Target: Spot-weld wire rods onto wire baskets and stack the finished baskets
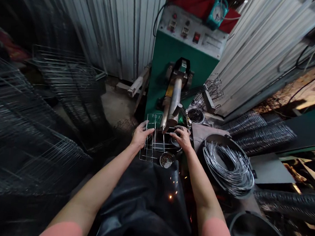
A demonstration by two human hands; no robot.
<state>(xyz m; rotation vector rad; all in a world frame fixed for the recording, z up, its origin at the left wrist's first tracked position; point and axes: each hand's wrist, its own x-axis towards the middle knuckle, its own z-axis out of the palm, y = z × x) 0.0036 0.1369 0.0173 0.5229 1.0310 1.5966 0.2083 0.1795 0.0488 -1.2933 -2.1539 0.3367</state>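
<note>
**Workstation entry: wirework in a metal-walled shop**

Surroundings: a green steel spot-welding machine (165, 60) with a grey control panel stands directly ahead, its thick steel electrode ram (175, 97) rising just behind the work. Stacked dark wire-mesh panels (26, 132) lie to the left; a silver wire coil (226, 164) sits in a round black pan (209, 139) to the right. Orange sparks (171, 196) show over a black apron (144, 201).

Item: a rectangular silver wire frame (155, 141), between both hands, touching neither the apron nor the pan.

Hands: left hand (142, 135) curled on the frame's near wires, gripping. Right hand (180, 136) partly closed over the far side, beside the ram; whether it grips is hard to tell.
</note>
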